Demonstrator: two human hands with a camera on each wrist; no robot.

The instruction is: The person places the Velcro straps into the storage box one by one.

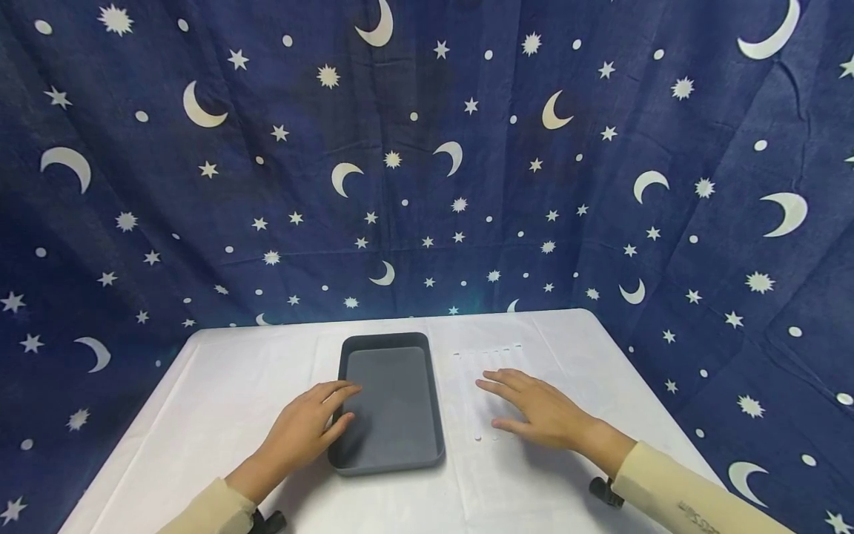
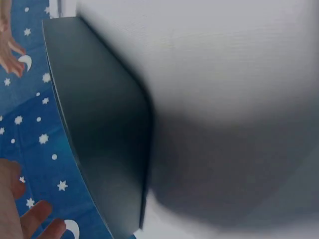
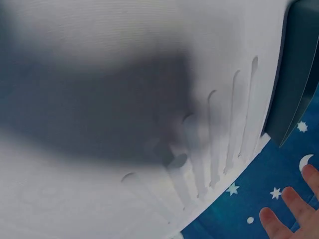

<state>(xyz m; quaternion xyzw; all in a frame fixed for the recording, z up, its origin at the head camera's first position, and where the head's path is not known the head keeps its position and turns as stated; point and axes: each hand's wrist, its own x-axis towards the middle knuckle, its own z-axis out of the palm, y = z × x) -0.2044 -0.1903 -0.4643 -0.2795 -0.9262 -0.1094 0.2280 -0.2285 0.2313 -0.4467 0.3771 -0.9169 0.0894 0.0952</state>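
A dark grey rectangular tray sits empty in the middle of a white table. My left hand rests on the tray's left rim with its fingers relaxed and reaching a little over the edge. Several flat white sticks lie side by side just right of the tray. My right hand lies flat over them, palm down with the fingers spread. The left wrist view shows the tray's outer wall and my fingertips. In the right wrist view are the white sticks, the tray's side and my fingertips.
A dark blue cloth with moons and stars hangs behind and around the table. Black clamps sit at the table's near edge by each sleeve. Bare white tabletop lies left of the tray and right of the sticks.
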